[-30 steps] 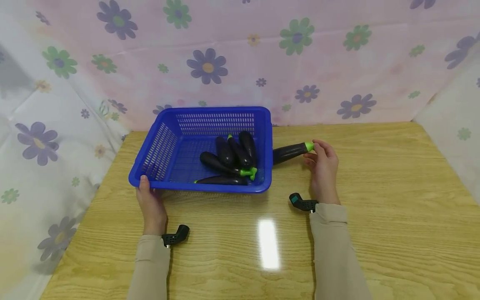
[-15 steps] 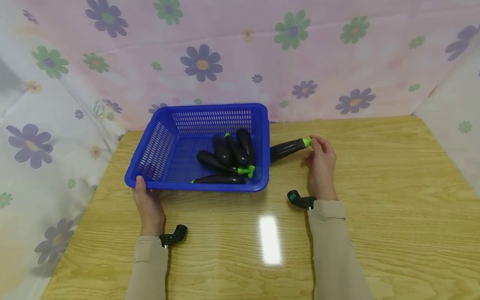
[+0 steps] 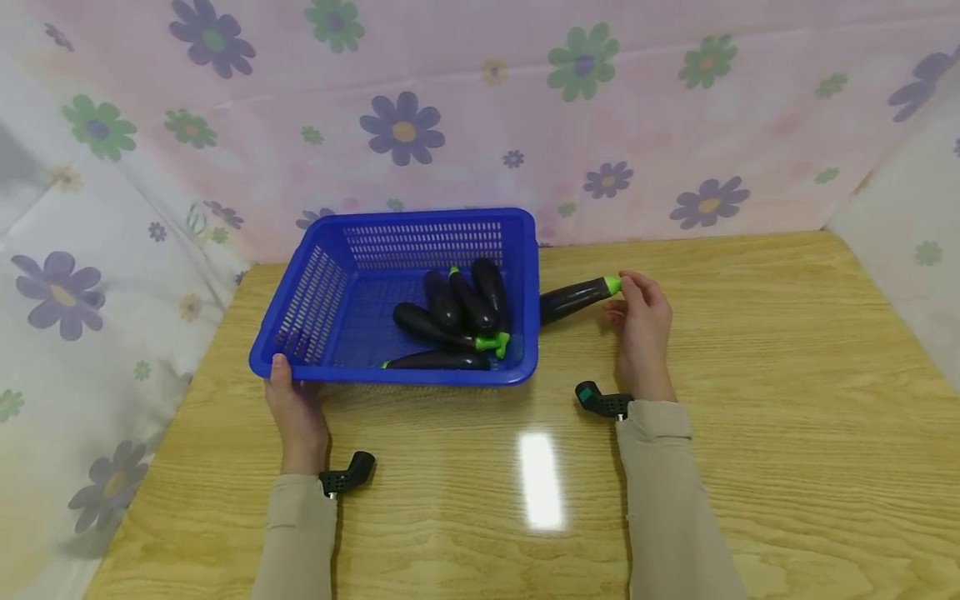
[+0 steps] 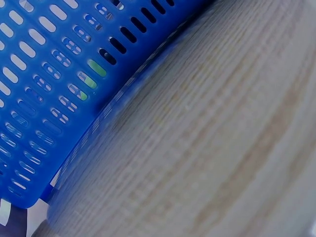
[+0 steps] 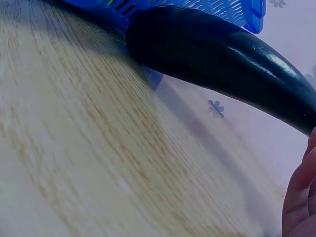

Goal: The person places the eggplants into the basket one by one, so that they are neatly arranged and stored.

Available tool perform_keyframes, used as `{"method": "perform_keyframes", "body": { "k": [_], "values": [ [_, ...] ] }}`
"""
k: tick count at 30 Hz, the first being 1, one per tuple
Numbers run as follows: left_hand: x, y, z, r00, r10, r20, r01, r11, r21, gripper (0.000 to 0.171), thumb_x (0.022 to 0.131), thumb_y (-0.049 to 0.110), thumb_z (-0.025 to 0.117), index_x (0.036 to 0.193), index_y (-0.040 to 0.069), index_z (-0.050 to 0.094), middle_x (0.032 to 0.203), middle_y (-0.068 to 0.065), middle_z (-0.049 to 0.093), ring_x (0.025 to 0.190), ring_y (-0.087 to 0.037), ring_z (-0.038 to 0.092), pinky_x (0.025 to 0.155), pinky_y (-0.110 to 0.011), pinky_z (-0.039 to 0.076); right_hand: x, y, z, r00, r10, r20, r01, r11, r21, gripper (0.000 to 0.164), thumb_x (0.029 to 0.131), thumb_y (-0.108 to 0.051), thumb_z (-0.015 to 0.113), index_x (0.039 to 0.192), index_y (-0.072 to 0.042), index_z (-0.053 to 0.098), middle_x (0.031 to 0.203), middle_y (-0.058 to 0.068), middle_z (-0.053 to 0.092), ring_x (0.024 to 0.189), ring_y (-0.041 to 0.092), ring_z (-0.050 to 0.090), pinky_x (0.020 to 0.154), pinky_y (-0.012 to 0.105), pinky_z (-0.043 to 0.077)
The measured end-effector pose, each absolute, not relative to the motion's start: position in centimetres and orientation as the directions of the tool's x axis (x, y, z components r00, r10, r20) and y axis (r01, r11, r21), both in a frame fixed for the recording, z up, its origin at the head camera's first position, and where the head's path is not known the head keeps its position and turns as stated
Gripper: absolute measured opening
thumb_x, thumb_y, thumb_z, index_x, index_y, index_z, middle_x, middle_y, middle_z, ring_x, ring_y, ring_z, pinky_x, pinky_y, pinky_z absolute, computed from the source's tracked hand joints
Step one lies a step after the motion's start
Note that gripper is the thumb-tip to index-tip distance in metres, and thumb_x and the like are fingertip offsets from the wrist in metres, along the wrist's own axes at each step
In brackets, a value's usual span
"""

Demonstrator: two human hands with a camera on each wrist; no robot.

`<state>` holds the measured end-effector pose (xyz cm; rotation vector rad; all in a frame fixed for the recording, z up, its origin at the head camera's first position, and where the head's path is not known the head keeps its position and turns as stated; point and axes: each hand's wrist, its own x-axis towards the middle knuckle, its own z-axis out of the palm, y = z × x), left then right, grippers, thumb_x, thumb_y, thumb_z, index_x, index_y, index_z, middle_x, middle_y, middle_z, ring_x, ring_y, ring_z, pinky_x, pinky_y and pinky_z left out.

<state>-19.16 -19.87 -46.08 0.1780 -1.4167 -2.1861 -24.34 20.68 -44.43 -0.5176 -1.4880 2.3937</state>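
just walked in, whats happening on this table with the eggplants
A person sits at a wooden table. Their left hand grips the near corner of a blue perforated plastic basket holding several dark purple eggplants. Their right hand pinches the green stem end of another dark purple eggplant lying just outside the basket's right wall.

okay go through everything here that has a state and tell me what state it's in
Blue perforated plastic basket: upright on the table, holding eggplants.
Five dark purple eggplants: piled inside the basket.
Sixth dark eggplant with green stem: outside, by the basket's right wall.
Left hand: gripping the basket's near corner.
Right hand: pinching the stem.
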Motion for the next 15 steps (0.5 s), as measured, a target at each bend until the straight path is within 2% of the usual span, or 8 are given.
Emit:
{"method": "perform_keyframes", "body": {
  "k": [7, 15],
  "values": [
    [-19.37, -19.69, -46.10, -0.851, -0.494, 0.179, 0.368, -0.317, 0.874, 0.051, 0.087, 0.034, 0.050, 0.131, 0.011, 0.038, 0.130, -0.017, 0.040, 0.119, -0.032, 0.035, 0.101, -0.039, 0.026, -24.19, 20.82, -44.15, -0.899, 0.416, -0.133, -0.068, -0.434, -0.898, 0.031, 0.088, -0.022, 0.056, 0.112, -0.003, 0.054, 0.099, 0.006, 0.051, 0.063, 0.013, 0.055, 0.054, 0.020, 0.047],
    [-19.23, -19.81, -46.22, -0.847, -0.504, 0.167, 0.360, -0.314, 0.879, 0.051, 0.087, 0.034, 0.049, 0.131, 0.012, 0.037, 0.131, -0.016, 0.040, 0.119, -0.031, 0.035, 0.102, -0.037, 0.025, -24.14, 20.63, -43.95, -0.912, 0.390, -0.125, -0.064, -0.437, -0.897, 0.032, 0.088, -0.023, 0.057, 0.113, -0.004, 0.055, 0.101, 0.006, 0.051, 0.066, 0.014, 0.056, 0.056, 0.020, 0.047]
  ]
}}
